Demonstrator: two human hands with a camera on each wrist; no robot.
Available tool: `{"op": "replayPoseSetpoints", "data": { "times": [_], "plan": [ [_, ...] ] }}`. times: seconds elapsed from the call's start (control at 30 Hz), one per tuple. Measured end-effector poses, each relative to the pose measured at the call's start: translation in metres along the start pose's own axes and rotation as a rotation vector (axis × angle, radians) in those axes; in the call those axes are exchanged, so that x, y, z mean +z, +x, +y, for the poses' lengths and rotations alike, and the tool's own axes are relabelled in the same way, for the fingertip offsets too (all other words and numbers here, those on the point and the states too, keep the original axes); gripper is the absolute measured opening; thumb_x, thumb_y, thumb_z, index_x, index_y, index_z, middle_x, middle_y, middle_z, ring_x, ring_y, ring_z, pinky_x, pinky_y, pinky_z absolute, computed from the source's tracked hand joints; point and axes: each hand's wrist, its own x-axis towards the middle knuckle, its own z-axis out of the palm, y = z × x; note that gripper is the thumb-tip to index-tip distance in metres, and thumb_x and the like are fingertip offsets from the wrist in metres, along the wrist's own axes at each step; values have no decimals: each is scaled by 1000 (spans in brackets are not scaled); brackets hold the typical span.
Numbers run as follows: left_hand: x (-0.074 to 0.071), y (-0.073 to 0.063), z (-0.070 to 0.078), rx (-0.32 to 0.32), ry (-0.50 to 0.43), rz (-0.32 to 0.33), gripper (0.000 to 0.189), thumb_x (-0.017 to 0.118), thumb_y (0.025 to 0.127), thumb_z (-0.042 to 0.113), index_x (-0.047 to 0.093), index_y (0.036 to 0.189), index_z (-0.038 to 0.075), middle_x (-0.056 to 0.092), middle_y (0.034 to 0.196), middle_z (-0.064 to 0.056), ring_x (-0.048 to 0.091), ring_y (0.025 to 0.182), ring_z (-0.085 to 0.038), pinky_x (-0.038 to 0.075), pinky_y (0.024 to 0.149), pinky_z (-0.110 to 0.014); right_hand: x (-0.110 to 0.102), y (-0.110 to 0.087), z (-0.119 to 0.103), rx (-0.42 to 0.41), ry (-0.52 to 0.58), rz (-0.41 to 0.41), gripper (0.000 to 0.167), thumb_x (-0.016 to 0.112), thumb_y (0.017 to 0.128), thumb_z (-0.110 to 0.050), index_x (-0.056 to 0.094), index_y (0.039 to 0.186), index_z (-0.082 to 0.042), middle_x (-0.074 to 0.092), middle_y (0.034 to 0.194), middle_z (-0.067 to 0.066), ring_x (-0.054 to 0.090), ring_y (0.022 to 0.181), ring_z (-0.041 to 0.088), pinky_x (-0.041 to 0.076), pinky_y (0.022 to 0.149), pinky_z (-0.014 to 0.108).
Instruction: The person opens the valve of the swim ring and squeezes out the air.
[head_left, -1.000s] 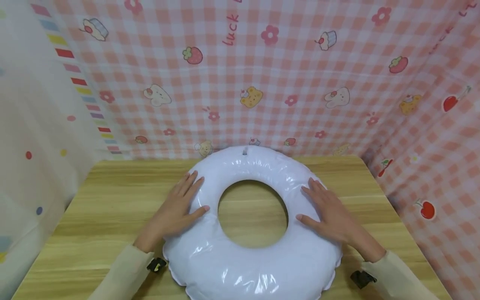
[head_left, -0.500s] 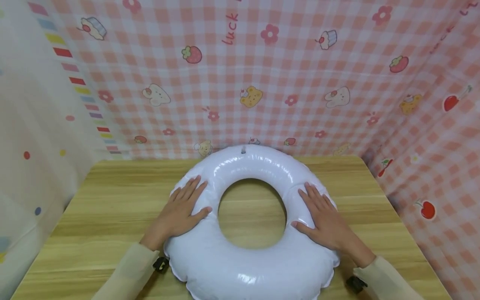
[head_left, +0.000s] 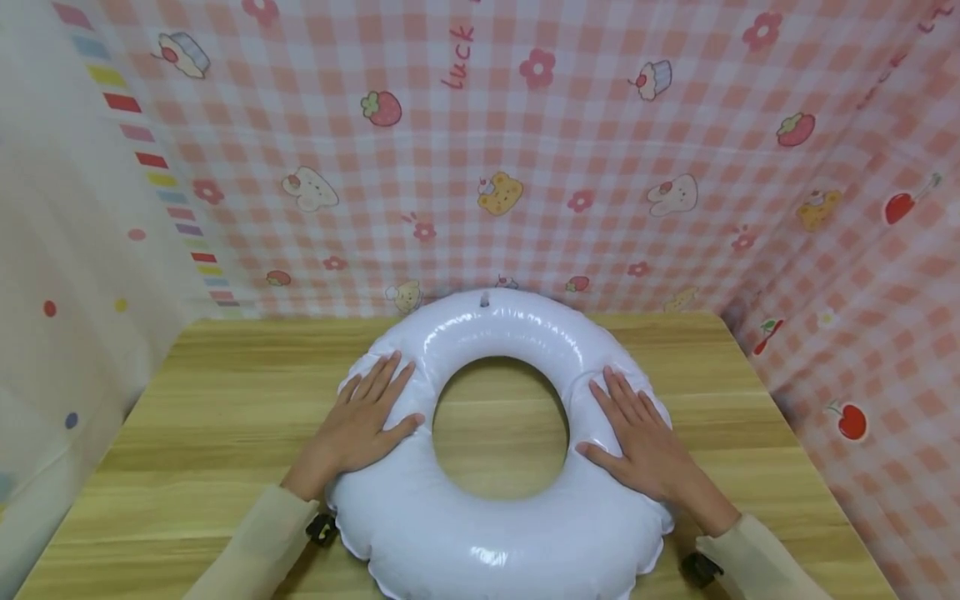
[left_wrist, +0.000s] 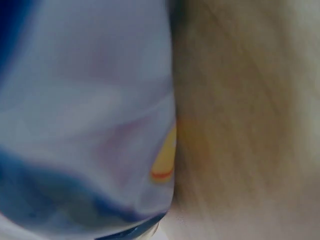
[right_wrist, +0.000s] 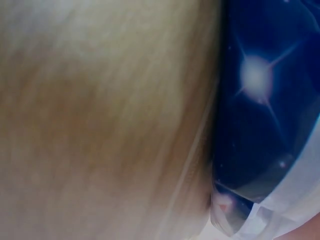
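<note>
A white, shiny inflatable swim ring (head_left: 495,537) lies flat in the middle of the head view, with a small clear valve (head_left: 484,299) at its far side. On its left side my left hand (head_left: 360,429) rests flat, fingers straight and thumb toward the hole. Likewise my right hand (head_left: 641,446) presses on the right side with fingers extended. The ring's lower side, in the left wrist view, is pale with blue patches and a yellow shape (left_wrist: 164,160). Dark blue starry print (right_wrist: 265,115) shows on it in the right wrist view.
The ring lies on a wood-grain table (head_left: 225,400), which also shows through its hole. A pink checked cloth (head_left: 450,158) hangs behind the table and along the right. A pale dotted cloth (head_left: 67,250) covers the left side. Small black wrist devices (head_left: 321,529) sit by both cuffs.
My right hand has slid a little inward, to the left, over the ring. The left hand has settled flatter and slightly nearer. Glints on the ring's near part have shrunk.
</note>
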Motion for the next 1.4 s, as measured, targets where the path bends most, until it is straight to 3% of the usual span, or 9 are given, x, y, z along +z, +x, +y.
{"op": "replayPoseSetpoints", "data": {
  "times": [0.37, 0.6, 0.8, 1.4],
  "plan": [
    [4, 1, 0, 1, 2, -9, 81, 45, 104, 57, 12, 167, 17, 0, 175, -8, 3, 162, -33, 9, 125, -66, 1, 3, -1, 6, 3, -10, 90, 57, 98, -59, 20, 165, -12, 5, 174, 14, 7, 161, 35, 14, 126, 62],
    [16, 2, -8, -2, 22, -6, 81, 38, 104, 64, 8, 167, 22, -5, 175, -1, 0, 162, -27, 8, 126, -62, 4, 2, -3, 4, 14, -15, 89, 56, 99, -60, 21, 165, -11, 5, 174, 13, 8, 161, 35, 15, 126, 62],
    [19, 4, -9, 3, 27, 14, 81, 39, 104, 64, 9, 167, 22, -5, 175, -2, 1, 162, -28, 7, 125, -63, 4, 4, -3, 8, 14, -15, 89, 55, 99, -60, 20, 165, -11, 4, 174, 13, 8, 161, 35, 15, 126, 61],
    [10, 5, 6, 3, -18, 24, 83, 43, 103, 60, 15, 166, 14, 1, 175, -10, 5, 162, -34, 6, 124, -66, 4, 9, -5, 12, 36, -27, 89, 55, 99, -59, 20, 165, -10, 3, 174, 14, 7, 161, 36, 12, 126, 61]
  ]
}}
